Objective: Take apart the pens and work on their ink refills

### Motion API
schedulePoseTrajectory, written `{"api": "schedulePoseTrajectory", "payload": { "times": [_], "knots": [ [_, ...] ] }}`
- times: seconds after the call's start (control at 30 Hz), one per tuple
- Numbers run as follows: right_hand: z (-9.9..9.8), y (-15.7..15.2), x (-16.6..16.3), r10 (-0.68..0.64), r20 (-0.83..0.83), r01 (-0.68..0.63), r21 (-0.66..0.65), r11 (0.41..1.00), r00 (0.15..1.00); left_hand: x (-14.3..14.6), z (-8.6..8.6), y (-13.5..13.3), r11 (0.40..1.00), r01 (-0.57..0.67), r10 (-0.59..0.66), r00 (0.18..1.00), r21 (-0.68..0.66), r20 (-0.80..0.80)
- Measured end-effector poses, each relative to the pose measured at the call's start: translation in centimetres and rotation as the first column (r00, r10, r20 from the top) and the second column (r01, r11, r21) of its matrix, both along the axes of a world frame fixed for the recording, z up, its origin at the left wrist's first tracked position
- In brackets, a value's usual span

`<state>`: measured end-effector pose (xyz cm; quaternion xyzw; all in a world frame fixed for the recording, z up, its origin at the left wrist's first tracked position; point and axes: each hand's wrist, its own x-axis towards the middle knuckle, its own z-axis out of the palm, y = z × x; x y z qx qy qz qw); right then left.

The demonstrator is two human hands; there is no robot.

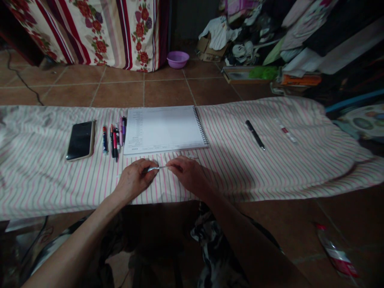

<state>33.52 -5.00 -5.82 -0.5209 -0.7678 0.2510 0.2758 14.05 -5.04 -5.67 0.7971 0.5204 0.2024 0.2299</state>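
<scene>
My left hand (135, 176) is closed around a slim, shiny pen (152, 169), most of which its fingers hide. From the pen's right end a thin rod (162, 167) spans the small gap between my hands. My right hand (190, 174) pinches the far end of this rod with thumb and fingers. Whether the rod is a refill or another pen part I cannot tell. Both hands rest low over the striped cloth (228, 180), just in front of a spiral notepad (171, 128) lying open at a mostly blank page.
Left of the notepad lie several pens (114, 142) and a phone (80, 140). A black pen (255, 135) and a clear, red-marked stick (285, 130) lie to the right. On the tiled floor are a purple basin (178, 59) and a bottle (336, 252).
</scene>
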Motion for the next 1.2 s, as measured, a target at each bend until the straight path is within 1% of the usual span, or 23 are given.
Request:
{"api": "schedulePoseTrajectory", "payload": {
  "times": [0.13,0.33,0.5,0.7,1.1,1.2],
  "knots": [
    [-0.12,-0.03,0.07,0.009,0.0,-0.009,0.013,1.0,1.0,-0.02,0.08,-0.04,1.0,0.001,-0.001,1.0,-0.007,0.009],
    [-0.32,-0.06,0.1,0.019,0.006,-0.019,0.026,0.999,1.0,0.07,0.29,-0.08,1.0,0.002,-0.002,1.0,-0.022,-0.024],
    [-0.36,-0.04,0.06,0.027,0.019,-0.028,0.032,0.999,0.999,0.24,0.32,-0.08,1.0,-0.012,0.011,0.999,-0.015,-0.052],
    [-0.4,-0.07,0.08,0.037,0.026,-0.037,0.03,0.999,0.999,0.31,0.4,-0.07,1.0,0.008,-0.008,0.998,-0.004,-0.067],
    [-0.47,-0.02,0.06,0.058,0.013,-0.058,0.012,0.998,0.998,0.77,0.6,-0.19,1.0,0.017,-0.017,0.998,0.011,-0.058],
    [-0.56,-0.01,-0.06,0.038,-0.012,-0.038,0.017,0.999,0.999,0.77,0.53,-0.13,1.0,0.025,-0.025,0.999,0.017,-0.048]
  ]
}}
